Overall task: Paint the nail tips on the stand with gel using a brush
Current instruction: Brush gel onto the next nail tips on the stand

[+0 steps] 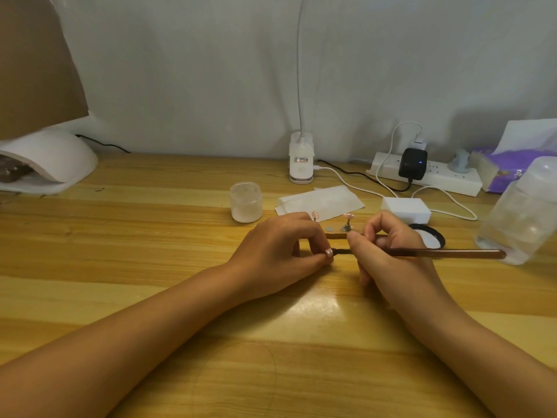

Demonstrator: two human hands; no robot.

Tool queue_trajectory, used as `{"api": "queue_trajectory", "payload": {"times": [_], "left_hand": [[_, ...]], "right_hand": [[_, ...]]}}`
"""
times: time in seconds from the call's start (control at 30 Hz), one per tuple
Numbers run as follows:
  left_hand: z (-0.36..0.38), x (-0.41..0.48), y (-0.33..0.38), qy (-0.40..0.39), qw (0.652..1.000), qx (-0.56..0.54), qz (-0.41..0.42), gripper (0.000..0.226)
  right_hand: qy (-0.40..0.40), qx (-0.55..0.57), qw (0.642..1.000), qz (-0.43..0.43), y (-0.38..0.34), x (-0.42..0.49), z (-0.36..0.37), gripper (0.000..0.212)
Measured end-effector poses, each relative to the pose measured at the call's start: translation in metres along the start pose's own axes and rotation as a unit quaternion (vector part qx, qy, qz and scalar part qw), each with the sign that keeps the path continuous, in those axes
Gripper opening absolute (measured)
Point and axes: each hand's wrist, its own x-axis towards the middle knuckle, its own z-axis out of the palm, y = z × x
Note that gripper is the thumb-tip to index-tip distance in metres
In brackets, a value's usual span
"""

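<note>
Both forearms rest on the wooden desk, likely for steadiness. Left hand [280, 245] pinches a pink nail tip [328, 252] on its holder; right hand [388, 248] grips the brush [446, 253], bristles touching that tip. Behind the hands stands another mounted tip [348, 216].

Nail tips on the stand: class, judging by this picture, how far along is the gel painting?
Done: two pink nail tips stand on pegs. In hand: the left hand pinches another tip while the right hand holds the brush against it. Left: finishing this tip; whether others remain cannot be told.
</note>
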Motion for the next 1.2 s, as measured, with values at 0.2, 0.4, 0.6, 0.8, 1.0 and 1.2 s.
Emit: {"api": "queue_trajectory", "payload": {"times": [0.2, 0.4, 0.6, 0.8, 1.0, 1.2], "left_hand": [[0.0006, 0.0000, -0.0011, 0.005, 1.000, 0.000, 0.002, 0.009], [0.0013, -0.0004, -0.0017, 0.010, 1.000, 0.015, 0.002, 0.020], [0.0008, -0.0008, -0.0009, 0.006, 1.000, 0.010, 0.014, 0.018], [0.0011, -0.0001, -0.0017, 0.013, 1.000, -0.004, 0.007, 0.016], [0.0010, 0.0001, -0.0007, 0.016, 1.000, 0.006, 0.005, 0.028], [0.0008, 0.0000, -0.0005, 0.017, 1.000, -0.013, 0.006, 0.008]], "right_hand": [[0.021, 0.013, 1.000, 0.014, 0.0004, 0.0004, -0.0009, 0.018], [-0.024, 0.049, 0.999, 0.004, -0.0008, 0.0004, 0.0006, 0.021], [-0.004, 0.009, 1.000, 0.001, 0.0016, 0.0012, 0.0004, 0.021], [0.032, 0.025, 0.999, 0.011, 0.0001, 0.0011, 0.0003, 0.021], [-0.019, 0.028, 0.999, -0.005, -0.0015, -0.0005, 0.0011, 0.021], [0.031, 0.016, 0.999, 0.012, 0.0026, 0.0014, -0.0001, 0.021]]}}
